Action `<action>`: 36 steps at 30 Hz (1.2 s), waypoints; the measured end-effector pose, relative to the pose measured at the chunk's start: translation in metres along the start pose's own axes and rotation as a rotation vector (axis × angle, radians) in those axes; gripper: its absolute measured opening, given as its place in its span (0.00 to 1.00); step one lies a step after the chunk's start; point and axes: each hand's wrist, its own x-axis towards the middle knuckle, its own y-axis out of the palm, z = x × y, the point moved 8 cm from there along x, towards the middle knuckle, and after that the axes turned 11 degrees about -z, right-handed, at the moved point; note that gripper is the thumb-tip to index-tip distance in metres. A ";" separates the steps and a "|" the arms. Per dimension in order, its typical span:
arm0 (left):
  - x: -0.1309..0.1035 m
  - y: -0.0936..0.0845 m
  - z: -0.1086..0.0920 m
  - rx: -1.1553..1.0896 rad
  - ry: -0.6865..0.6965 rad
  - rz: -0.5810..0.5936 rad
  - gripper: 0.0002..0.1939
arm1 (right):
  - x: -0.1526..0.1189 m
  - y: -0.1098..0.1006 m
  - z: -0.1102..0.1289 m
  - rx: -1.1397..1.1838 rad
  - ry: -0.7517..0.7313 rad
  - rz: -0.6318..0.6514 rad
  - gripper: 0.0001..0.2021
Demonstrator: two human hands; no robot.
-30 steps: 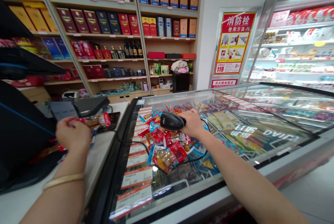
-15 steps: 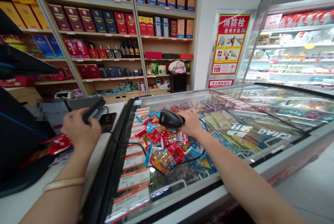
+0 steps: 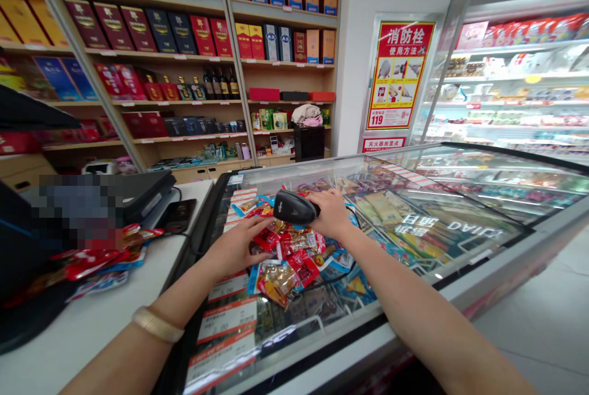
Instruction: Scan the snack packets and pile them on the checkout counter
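Observation:
My right hand (image 3: 332, 214) is wrapped round the handle of a black barcode scanner (image 3: 293, 206), held above a pile of small snack packets (image 3: 288, 281). Those red, blue and clear packets lie on the glass lid of a chest freezer (image 3: 322, 321). At the pile's left side is my left hand (image 3: 242, 245), thumb and fingers apart, fingertips among the packets just below the scanner's head. A gold bracelet (image 3: 157, 324) circles my left wrist. The scanner's black cable runs partly under the packets.
More snack packets (image 3: 108, 257) lie on the white counter (image 3: 124, 321) at left, beside a dark monitor stand (image 3: 32, 309). A black device (image 3: 150, 189) and a phone-like dark slab (image 3: 178, 216) sit farther back. Shelves of boxes and bottles line the back wall.
My left hand has moved right, from the black device on the counter to the packets on the freezer. My right hand still holds the scanner over the pile. The view has shifted slightly.

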 end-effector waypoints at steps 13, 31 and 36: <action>-0.007 -0.034 0.048 -0.475 -0.467 -0.429 0.30 | 0.002 -0.010 -0.014 -0.001 0.081 -0.149 0.13; -0.025 -0.039 0.074 -0.927 -0.913 -0.706 0.16 | 0.000 0.004 0.008 0.005 -0.025 0.077 0.13; -0.024 -0.039 0.074 -0.907 -0.905 -0.713 0.19 | 0.000 0.005 0.010 -0.005 -0.030 0.102 0.12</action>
